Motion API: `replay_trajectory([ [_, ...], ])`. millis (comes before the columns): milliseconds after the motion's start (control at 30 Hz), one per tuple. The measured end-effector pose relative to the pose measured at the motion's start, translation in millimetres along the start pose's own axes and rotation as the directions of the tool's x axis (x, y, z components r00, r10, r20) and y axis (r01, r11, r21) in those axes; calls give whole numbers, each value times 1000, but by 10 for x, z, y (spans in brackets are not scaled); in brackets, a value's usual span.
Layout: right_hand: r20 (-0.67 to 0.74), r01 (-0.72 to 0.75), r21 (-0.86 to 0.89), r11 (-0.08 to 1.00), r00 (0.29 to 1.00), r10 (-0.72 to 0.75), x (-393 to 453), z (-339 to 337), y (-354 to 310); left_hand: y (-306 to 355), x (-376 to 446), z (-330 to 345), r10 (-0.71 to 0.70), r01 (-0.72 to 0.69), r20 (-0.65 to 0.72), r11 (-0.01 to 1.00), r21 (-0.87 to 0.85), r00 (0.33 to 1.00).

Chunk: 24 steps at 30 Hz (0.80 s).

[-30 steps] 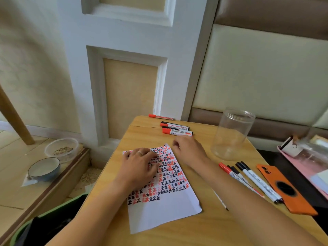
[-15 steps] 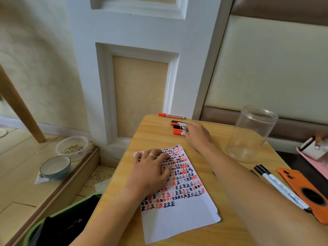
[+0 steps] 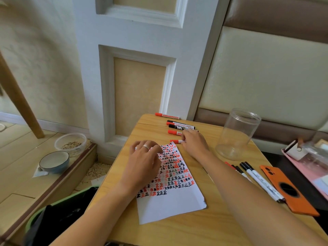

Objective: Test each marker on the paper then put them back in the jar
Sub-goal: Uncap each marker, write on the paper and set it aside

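A white paper [image 3: 170,201] covered in red and black marks lies on the wooden table [image 3: 204,226]. My left hand [image 3: 143,164] rests flat on the paper's upper left part. My right hand [image 3: 194,143] pinches a red-capped marker [image 3: 174,141] just past the paper's top edge. Beyond it lie several more markers: a thin red one [image 3: 166,115] at the far edge, a red one [image 3: 179,123], a black one [image 3: 181,127] and a red one [image 3: 174,132]. An empty clear jar [image 3: 237,134] stands upright to the right.
Several black and red markers [image 3: 257,178] lie by an orange phone [image 3: 287,189] at the table's right edge. A pink tray [image 3: 317,176] sits further right. On the floor at left are a blue bowl [image 3: 54,162], a clear tub [image 3: 71,143] and a green bin [image 3: 53,221].
My right hand reached up to the markers at the far end, took one red-capped marker and drew it back toward the paper's top edge. My left hand stayed on the paper.
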State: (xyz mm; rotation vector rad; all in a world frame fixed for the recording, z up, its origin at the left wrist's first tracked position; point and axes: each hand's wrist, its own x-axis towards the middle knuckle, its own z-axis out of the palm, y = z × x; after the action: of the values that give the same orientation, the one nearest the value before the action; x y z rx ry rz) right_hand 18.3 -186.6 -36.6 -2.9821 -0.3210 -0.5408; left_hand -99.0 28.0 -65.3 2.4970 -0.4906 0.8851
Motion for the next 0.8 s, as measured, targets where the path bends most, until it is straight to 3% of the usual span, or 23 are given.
replay_trajectory([
  [100, -42, 37, 16, 999, 998, -36, -159, -114, -6, 34, -55, -50, 6, -7, 40, 1000, 17, 999],
  [200, -231, 89, 39, 995, 970, -78, -349, -315, -66, 87, -119, -97, -16, 14, 95, 1000, 22, 995],
  [300, -352, 171, 134, 976, 929, -114, -647, -544, -286, 134, -176, -141, -92, 104, 142, 991, -84, 986],
  [433, -224, 318, 176, 932, 934, -277, -1245, -630, -602, 218, -199, -293, -55, 91, 147, 964, -249, 988],
  [533, -194, 296, 239, 925, 948, -254, -1593, -544, -717, 289, -210, -449, 101, 14, 300, 933, -361, 949],
  [633, -217, 293, 277, 915, 947, -237, -1815, -491, -760, 307, -252, -495, 158, 28, 493, 937, -349, 856],
  [800, -289, 319, 233, 919, 925, -248, -1998, -524, -752, 384, -230, -563, 112, 28, 616, 977, -214, 780],
])
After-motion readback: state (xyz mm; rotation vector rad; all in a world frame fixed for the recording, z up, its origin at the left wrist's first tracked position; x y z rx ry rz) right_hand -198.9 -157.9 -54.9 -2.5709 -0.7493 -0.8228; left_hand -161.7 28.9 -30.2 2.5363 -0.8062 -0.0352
